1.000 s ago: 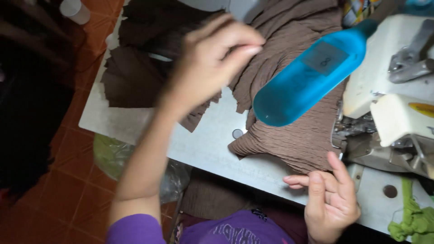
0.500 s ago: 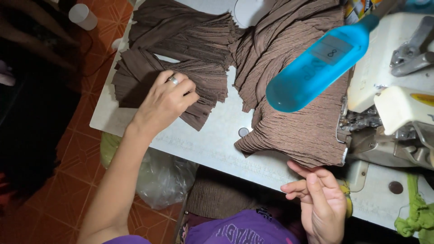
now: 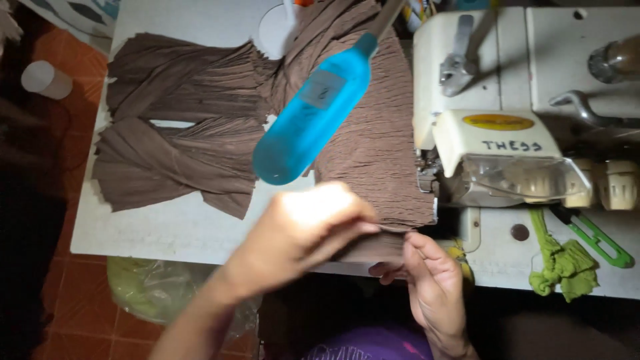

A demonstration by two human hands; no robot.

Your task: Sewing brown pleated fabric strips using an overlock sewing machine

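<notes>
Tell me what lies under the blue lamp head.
Under the blue lamp head lies brown pleated fabric on the white table. The lamp covers part of both.

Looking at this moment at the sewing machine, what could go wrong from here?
Both hands, left and right, pinch the brown pleated cloth at the table edge, right beside the sewing machine; fingers might stray too near its working parts. The blue lamp hangs over the cloth, and its glare washes out the left hand, so the edges may be misjudged. The loose pieces could slide off.
</notes>
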